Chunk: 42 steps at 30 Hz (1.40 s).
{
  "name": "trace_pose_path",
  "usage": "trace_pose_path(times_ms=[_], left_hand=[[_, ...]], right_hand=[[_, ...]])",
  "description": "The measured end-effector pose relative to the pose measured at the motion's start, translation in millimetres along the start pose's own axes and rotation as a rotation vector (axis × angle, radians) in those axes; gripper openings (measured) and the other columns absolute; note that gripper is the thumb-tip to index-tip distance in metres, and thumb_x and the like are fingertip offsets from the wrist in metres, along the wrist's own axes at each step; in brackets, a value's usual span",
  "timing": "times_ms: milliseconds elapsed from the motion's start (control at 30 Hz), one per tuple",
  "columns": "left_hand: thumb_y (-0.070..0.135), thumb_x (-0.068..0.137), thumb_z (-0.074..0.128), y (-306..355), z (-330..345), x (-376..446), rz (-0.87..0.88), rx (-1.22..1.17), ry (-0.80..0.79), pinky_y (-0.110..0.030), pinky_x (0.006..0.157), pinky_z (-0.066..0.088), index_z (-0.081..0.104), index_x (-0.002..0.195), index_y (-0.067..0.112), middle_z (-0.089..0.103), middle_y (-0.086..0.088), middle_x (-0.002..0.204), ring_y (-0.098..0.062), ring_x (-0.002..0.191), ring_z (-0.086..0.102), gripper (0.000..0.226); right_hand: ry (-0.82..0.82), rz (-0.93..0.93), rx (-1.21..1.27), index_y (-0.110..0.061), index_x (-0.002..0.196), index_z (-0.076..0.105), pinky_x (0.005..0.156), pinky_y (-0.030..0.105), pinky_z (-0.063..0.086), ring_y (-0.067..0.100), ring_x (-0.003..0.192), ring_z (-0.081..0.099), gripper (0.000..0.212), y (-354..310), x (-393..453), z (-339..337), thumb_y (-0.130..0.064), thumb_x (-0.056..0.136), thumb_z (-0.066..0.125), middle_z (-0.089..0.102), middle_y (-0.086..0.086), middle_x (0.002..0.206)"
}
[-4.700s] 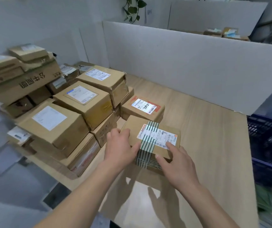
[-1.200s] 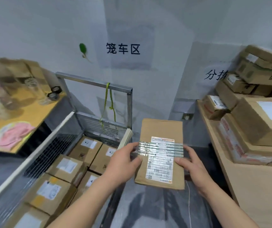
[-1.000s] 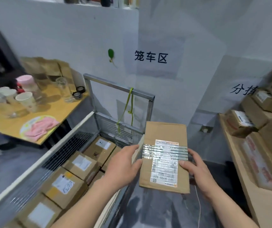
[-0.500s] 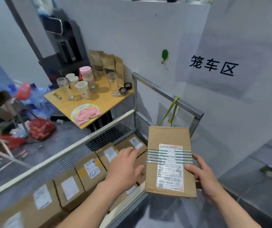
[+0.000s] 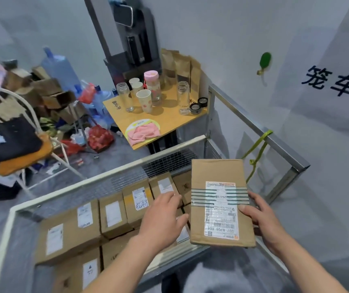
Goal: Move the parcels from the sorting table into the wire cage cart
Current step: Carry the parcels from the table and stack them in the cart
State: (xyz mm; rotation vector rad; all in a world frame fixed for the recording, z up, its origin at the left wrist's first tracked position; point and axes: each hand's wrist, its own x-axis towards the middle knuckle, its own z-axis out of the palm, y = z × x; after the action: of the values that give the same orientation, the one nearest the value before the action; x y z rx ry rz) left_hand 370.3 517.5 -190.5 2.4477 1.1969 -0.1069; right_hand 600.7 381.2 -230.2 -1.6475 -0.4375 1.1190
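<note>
A single wide-angle view from the person's head looks forward and steeply down, close over the wire cage cart (image 5: 110, 176), which fills the lower left and centre of the frame. Both forearms enter from the bottom edge. A small worktop (image 5: 169, 121) sits at upper centre, a wall at upper right. Straight lines bow toward the edges.

We see a flat brown parcel (image 5: 218, 178) — white label, striped tape band — held level above the wire cage cart (image 5: 110, 176), where labelled parcels (image 5: 114, 216) lie packed in rows.
</note>
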Motion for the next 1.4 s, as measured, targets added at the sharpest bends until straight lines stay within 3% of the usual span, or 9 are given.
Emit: trace_pose_path(times_ms=[300, 433, 600, 700, 833, 967, 1100, 1233, 1400], left_hand=[[0.050, 0.101, 0.046, -42.7, 3.8, 44.8, -0.059, -0.084, -0.051, -0.039, 0.121, 0.026, 0.028, 0.156, 0.027, 0.024, 0.005, 0.163, -0.017, 0.150, 0.019, 0.062], [0.050, 0.101, 0.045, -63.5, -2.9, 70.2, -0.049, -0.106, -0.066, -0.037, 0.119, 0.027, 0.028, 0.155, 0.027, 0.021, 0.005, 0.164, -0.016, 0.151, 0.017, 0.061], [0.049, 0.101, 0.044, -86.4, -10.0, 96.1, -0.054, -0.111, -0.077, -0.039, 0.121, 0.024, 0.026, 0.157, 0.027, 0.021, 0.006, 0.164, -0.015, 0.151, 0.017, 0.062], [0.049, 0.101, 0.043, -98.2, -9.7, 105.4, -0.066, -0.118, -0.098, -0.041, 0.123, 0.022, 0.027, 0.157, 0.026, 0.021, 0.005, 0.165, -0.016, 0.152, 0.016, 0.062], [0.050, 0.100, 0.045, -111.4, -3.9, 113.9, -0.092, -0.140, -0.093, -0.040, 0.122, 0.024, 0.028, 0.156, 0.028, 0.024, 0.008, 0.163, -0.014, 0.150, 0.019, 0.062], [0.048, 0.101, 0.045, -121.3, 3.4, 122.9, -0.125, -0.145, -0.121, -0.041, 0.121, 0.025, 0.029, 0.155, 0.026, 0.026, 0.007, 0.162, -0.015, 0.149, 0.020, 0.060], [0.049, 0.101, 0.046, -124.8, 15.7, 132.5, -0.178, -0.160, -0.146, -0.043, 0.120, 0.028, 0.029, 0.155, 0.026, 0.027, 0.006, 0.162, -0.016, 0.149, 0.021, 0.061], [0.048, 0.101, 0.046, -121.1, 37.6, 150.5, -0.215, -0.162, -0.179, -0.039, 0.121, 0.025, 0.028, 0.156, 0.028, 0.027, 0.004, 0.162, -0.017, 0.149, 0.021, 0.062], [0.041, 0.101, 0.047, -118.0, 73.6, 184.1, -0.247, -0.176, -0.215, -0.040, 0.118, 0.029, 0.025, 0.156, 0.029, 0.029, 0.004, 0.161, -0.018, 0.148, 0.024, 0.060]], right_hand=[[-0.052, 0.021, -0.087, -0.036, 0.126, 0.060, 0.067, 0.033, 0.051, 0.017, 0.085, 0.073, 0.079, -8.8, 52.4, 31.7, -0.048, 0.050, 0.077, 0.078, 0.000, 0.104], [-0.073, 0.038, -0.096, -0.036, 0.125, 0.059, 0.057, 0.031, 0.055, 0.018, 0.080, 0.074, 0.076, -22.9, 75.9, 48.1, -0.045, 0.052, 0.078, 0.077, 0.006, 0.104], [-0.067, 0.053, -0.100, -0.036, 0.126, 0.057, 0.057, 0.031, 0.053, 0.017, 0.081, 0.075, 0.066, -30.5, 101.4, 68.5, -0.039, 0.062, 0.074, 0.078, -0.001, 0.102], [-0.074, 0.059, -0.099, -0.036, 0.125, 0.059, 0.064, 0.034, 0.053, 0.020, 0.085, 0.075, 0.078, -28.2, 114.1, 78.5, -0.049, 0.051, 0.077, 0.078, -0.002, 0.103], [-0.099, 0.087, -0.088, -0.034, 0.125, 0.060, 0.064, 0.035, 0.054, 0.024, 0.087, 0.073, 0.073, -22.9, 132.4, 89.3, -0.042, 0.055, 0.078, 0.077, 0.001, 0.106], [-0.120, 0.120, -0.098, -0.036, 0.124, 0.061, 0.068, 0.038, 0.055, 0.028, 0.094, 0.074, 0.081, -13.3, 156.0, 94.9, -0.049, 0.046, 0.078, 0.077, 0.002, 0.109], [-0.156, 0.163, -0.133, -0.035, 0.127, 0.061, 0.090, 0.051, 0.055, 0.032, 0.104, 0.072, 0.080, 1.0, 187.7, 94.5, -0.048, 0.050, 0.080, 0.076, 0.005, 0.113], [-0.182, 0.220, -0.175, -0.035, 0.127, 0.062, 0.076, 0.037, 0.053, 0.028, 0.101, 0.072, 0.079, 17.2, 223.5, 91.4, -0.047, 0.051, 0.079, 0.076, 0.001, 0.114], [-0.219, 0.263, -0.215, -0.033, 0.130, 0.060, 0.066, 0.033, 0.052, 0.024, 0.096, 0.073, 0.061, 39.0, 272.9, 88.8, -0.033, 0.071, 0.074, 0.077, -0.006, 0.108]])
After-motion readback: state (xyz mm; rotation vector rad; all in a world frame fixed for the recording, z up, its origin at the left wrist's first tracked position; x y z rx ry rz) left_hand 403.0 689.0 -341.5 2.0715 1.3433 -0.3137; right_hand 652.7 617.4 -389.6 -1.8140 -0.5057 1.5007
